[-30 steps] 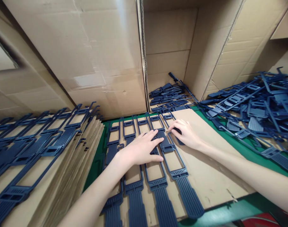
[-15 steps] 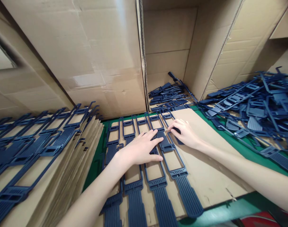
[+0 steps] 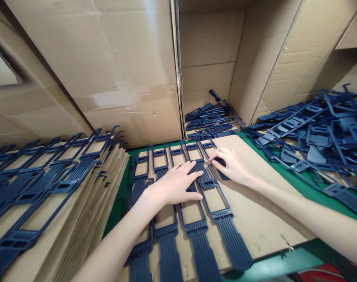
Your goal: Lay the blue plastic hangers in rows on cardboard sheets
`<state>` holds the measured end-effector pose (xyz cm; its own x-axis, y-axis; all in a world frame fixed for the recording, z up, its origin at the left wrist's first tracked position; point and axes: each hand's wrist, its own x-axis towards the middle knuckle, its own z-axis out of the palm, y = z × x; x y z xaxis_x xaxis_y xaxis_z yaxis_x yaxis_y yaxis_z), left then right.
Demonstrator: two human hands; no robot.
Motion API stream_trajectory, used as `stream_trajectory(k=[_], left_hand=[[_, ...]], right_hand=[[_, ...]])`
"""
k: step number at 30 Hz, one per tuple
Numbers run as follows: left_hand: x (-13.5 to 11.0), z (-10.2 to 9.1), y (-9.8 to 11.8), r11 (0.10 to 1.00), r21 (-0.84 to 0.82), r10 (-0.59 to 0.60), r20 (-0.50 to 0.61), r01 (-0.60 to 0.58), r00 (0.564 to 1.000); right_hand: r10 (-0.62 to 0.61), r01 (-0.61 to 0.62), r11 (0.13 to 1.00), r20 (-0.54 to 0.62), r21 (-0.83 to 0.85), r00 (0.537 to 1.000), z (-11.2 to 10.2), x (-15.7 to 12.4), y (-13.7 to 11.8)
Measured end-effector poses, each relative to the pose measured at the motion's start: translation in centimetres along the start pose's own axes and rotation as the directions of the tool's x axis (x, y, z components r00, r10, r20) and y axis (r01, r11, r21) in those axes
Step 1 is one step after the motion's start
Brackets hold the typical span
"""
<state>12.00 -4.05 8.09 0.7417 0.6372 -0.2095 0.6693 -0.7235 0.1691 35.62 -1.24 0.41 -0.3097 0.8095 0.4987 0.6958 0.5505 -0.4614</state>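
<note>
Cardboard sheet (image 3: 263, 219), bearing rows of blue plastic frames (image 3: 235, 243), on a green table (image 3: 309, 256). To the left of the sheet stands a stack of cardboard layers (image 3: 90, 211) topped with similar frames; to its right lies a loose heap of blue parts (image 3: 316, 137). Behind the sheet's far edge are a smaller pile of parts (image 3: 210, 117) and an upright cardboard panel (image 3: 131, 70), which closes off the space behind its left portion. The left forearm crosses the sheet's left side, covering parts of the frames there. The left hand (image 3: 178, 182) rests over the frames at the middle of the sheet, palm down, fingers spread. The right hand (image 3: 229, 166), curled with thumb and fingertips close together, touches the rightmost frame (image 3: 208, 145), toward the sheet's far edge, and partly hides it; whether it pinches the frame cannot be told.
</note>
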Motion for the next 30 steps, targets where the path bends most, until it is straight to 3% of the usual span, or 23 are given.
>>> stream_trajectory(k=[3, 6, 8, 10, 12, 15, 22, 27, 30], left_hand=[[-0.1, 0.0, 0.0, 1.0, -0.002, 0.001, -0.009, -0.001, 1.0], [-0.1, -0.1, 0.1, 1.0, -0.006, -0.015, 0.013, 0.015, 1.0], [-0.1, -0.1, 0.1, 1.0, -0.016, -0.02, 0.02, 0.02, 1.0], [-0.1, -0.1, 0.1, 1.0, -0.025, -0.016, 0.011, 0.016, 1.0], [-0.1, 0.0, 0.1, 0.999, -0.031, -0.014, 0.005, 0.014, 1.0], [-0.1, 0.1, -0.1, 0.999, -0.039, -0.013, 0.002, 0.013, 1.0], [-0.1, 0.3, -0.2, 1.0, -0.025, -0.011, 0.008, 0.011, 1.0], [-0.2, 0.1, 0.0, 1.0, -0.021, -0.009, 0.023, 0.009, 1.0], [-0.1, 0.2, 0.1, 0.999, -0.03, -0.011, 0.027, 0.012, 1.0]], right_hand=[[-0.045, 0.047, 0.998, -0.049, 0.039, 0.998, -1.6, 1.0, 0.3], [0.01, -0.01, 1.0, -0.036, 0.001, 0.999, -4.2, 3.2, 1.9], [0.055, -0.055, 0.994, 0.002, -0.09, 0.998, -5.7, 5.2, 3.9], [0.041, -0.023, 0.968, 0.067, -0.25, 0.997, -6.4, 7.2, 6.4], [0.052, 0.017, 0.895, 0.144, -0.445, 0.988, -6.3, 8.8, 8.8], [0.088, 0.041, 0.813, 0.192, -0.581, 0.977, -5.0, 10.3, 11.3], [0.067, 0.06, 0.808, 0.193, -0.586, 0.979, -1.9, 11.1, 12.4], [0.002, 0.067, 0.838, 0.127, -0.542, 0.992, -2.5, 11.6, 12.5], [-0.012, -0.001, 0.884, -0.025, -0.468, 1.0, -3.8, 11.9, 11.7]])
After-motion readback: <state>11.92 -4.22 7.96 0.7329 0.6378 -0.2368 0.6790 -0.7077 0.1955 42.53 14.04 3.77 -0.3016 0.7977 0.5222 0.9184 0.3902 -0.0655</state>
